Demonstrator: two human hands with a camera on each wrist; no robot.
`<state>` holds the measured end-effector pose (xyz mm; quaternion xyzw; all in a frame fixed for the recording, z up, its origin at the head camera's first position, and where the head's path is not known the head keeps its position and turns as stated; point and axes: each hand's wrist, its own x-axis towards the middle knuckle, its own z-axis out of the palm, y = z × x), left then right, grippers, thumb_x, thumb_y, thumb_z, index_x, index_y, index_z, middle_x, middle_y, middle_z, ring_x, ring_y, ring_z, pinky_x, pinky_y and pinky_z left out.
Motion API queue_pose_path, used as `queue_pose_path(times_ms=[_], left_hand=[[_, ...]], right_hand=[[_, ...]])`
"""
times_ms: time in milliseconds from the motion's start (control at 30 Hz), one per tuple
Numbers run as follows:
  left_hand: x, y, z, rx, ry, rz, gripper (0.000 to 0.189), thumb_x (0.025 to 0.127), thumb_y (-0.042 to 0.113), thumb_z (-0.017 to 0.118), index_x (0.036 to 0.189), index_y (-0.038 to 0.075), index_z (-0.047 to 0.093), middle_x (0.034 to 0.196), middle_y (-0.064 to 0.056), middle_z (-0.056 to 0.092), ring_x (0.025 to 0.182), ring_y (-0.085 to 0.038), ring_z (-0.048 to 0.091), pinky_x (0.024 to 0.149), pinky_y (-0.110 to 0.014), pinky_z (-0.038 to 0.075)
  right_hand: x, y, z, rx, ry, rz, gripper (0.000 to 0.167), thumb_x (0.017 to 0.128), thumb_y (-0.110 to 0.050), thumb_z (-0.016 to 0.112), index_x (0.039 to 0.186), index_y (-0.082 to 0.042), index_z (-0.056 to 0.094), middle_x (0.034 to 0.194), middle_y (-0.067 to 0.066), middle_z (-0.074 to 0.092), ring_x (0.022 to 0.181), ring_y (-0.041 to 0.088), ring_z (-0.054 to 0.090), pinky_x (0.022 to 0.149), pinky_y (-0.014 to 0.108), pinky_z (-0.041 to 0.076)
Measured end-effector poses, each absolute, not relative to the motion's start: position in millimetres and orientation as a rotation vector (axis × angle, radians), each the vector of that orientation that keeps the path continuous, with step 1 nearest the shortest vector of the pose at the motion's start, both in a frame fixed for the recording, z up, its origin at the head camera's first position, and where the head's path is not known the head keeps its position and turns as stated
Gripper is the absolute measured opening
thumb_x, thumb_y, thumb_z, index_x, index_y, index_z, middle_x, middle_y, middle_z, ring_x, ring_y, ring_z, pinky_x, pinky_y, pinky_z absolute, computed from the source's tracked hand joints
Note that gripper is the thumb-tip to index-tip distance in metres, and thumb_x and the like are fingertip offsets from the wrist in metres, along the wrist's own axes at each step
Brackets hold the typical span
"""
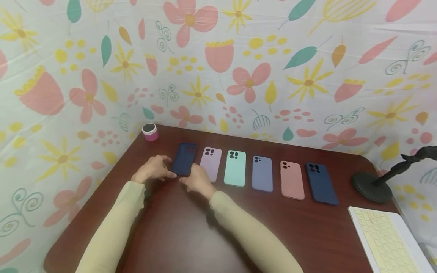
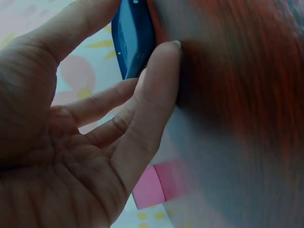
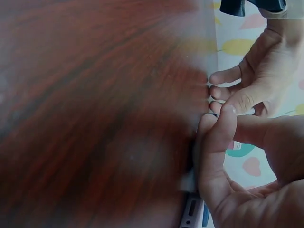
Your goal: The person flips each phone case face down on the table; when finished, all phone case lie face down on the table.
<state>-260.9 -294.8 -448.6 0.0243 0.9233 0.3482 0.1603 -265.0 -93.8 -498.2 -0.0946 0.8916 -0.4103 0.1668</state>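
A row of phone cases lies on the dark wooden table, a dark blue phone case (image 1: 186,155) at its left end. My left hand (image 1: 156,168) is at that case's left side, thumb by the lower left corner, fingers loosely bent; in the left wrist view its fingers are beside the blue case (image 2: 135,38). My right hand (image 1: 199,180) pinches at the lower right corner, thumb and index finger together in the right wrist view, where the hand (image 3: 223,166) hides most of the case. Right beside this hand is a lilac phone case (image 1: 212,161).
Rightward follow a mint case (image 1: 235,168), a periwinkle case (image 1: 262,173), a pink case (image 1: 292,180) and another dark blue case (image 1: 322,184). A pink jar (image 1: 150,132) stands at the back left corner. At the right are a black stand (image 1: 372,187) and a keyboard (image 1: 385,235).
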Motion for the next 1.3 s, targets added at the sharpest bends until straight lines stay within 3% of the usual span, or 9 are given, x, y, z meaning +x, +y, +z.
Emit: queue_pose_path(times_ms=[233,400,467,567,733,900,1033,1167,1300], left_hand=[[-267,-295,-452,0.107,2.648,0.978,0.076,0.087,0.016,0.092,0.150,-0.006,0.055,0.099,-0.019,0.077,0.069,-0.018,0.075,0.073,-0.033,0.066],[-268,-291,-452,0.103,2.674,0.933,0.079,0.084,0.013,0.094,0.150,-0.006,0.055,0.089,-0.014,0.074,0.067,-0.018,0.074,0.071,-0.032,0.063],[-268,-290,-453,0.108,2.681,0.916,0.078,0.084,0.012,0.094,0.149,-0.006,0.055,0.087,-0.014,0.074,0.065,-0.017,0.073,0.070,-0.031,0.063],[-268,-288,-456,0.112,2.684,0.905,0.075,0.084,0.010,0.093,0.147,-0.006,0.056,0.086,-0.014,0.073,0.064,-0.017,0.073,0.069,-0.031,0.065],[-268,-289,-456,0.086,2.684,0.910,0.070,0.086,0.011,0.092,0.144,-0.007,0.058,0.087,-0.014,0.074,0.065,-0.016,0.074,0.070,-0.032,0.065],[-265,-290,-455,0.095,2.692,0.896,0.069,0.092,0.027,0.089,0.144,-0.008,0.058,0.095,-0.016,0.078,0.066,-0.016,0.076,0.077,-0.035,0.065],[-262,-288,-455,0.071,2.714,0.912,0.076,0.095,0.048,0.084,0.140,-0.009,0.062,0.116,-0.023,0.079,0.067,-0.015,0.078,0.083,-0.039,0.067],[-262,-286,-456,-0.030,2.723,0.983,0.079,0.091,0.062,0.082,0.131,-0.005,0.067,0.122,-0.024,0.075,0.068,-0.017,0.078,0.080,-0.038,0.068],[-261,-282,-456,-0.075,2.728,1.008,0.082,0.089,0.070,0.080,0.124,-0.002,0.068,0.113,-0.021,0.074,0.067,-0.019,0.077,0.072,-0.034,0.067]], right_hand=[[-273,-103,-510,-0.267,2.601,-1.113,0.052,0.096,-0.018,0.083,0.131,0.013,0.060,0.070,0.014,0.073,0.042,0.012,0.068,0.059,0.021,0.060],[-274,-111,-511,-0.218,2.632,-1.101,0.051,0.095,-0.008,0.080,0.133,0.016,0.057,0.100,0.029,0.073,0.043,0.013,0.066,0.046,0.024,0.057],[-272,-113,-508,-0.191,2.637,-1.090,0.057,0.095,-0.007,0.078,0.139,0.017,0.053,0.114,0.036,0.071,0.045,0.014,0.065,0.044,0.024,0.056],[-269,-115,-503,-0.154,2.625,-1.083,0.070,0.098,-0.006,0.075,0.152,0.020,0.040,0.121,0.041,0.070,0.046,0.016,0.069,0.044,0.024,0.056],[-267,-117,-498,-0.130,2.614,-1.081,0.086,0.100,-0.005,0.073,0.165,0.017,0.020,0.114,0.038,0.073,0.045,0.015,0.071,0.050,0.023,0.059],[-268,-117,-506,-0.152,2.618,-1.086,0.090,0.101,-0.006,0.071,0.167,0.015,0.015,0.081,0.020,0.078,0.040,0.011,0.066,0.050,0.023,0.058],[-269,-115,-511,-0.203,2.619,-1.114,0.090,0.100,-0.006,0.070,0.167,0.016,0.014,0.057,0.005,0.068,0.037,0.008,0.064,0.046,0.022,0.056],[-270,-113,-517,-0.241,2.637,-1.131,0.088,0.099,-0.007,0.070,0.166,0.017,0.018,0.052,0.001,0.065,0.037,0.008,0.064,0.046,0.023,0.055],[-271,-112,-520,-0.268,2.663,-1.142,0.081,0.097,-0.008,0.071,0.162,0.016,0.028,0.057,0.003,0.068,0.039,0.008,0.065,0.047,0.023,0.056]])
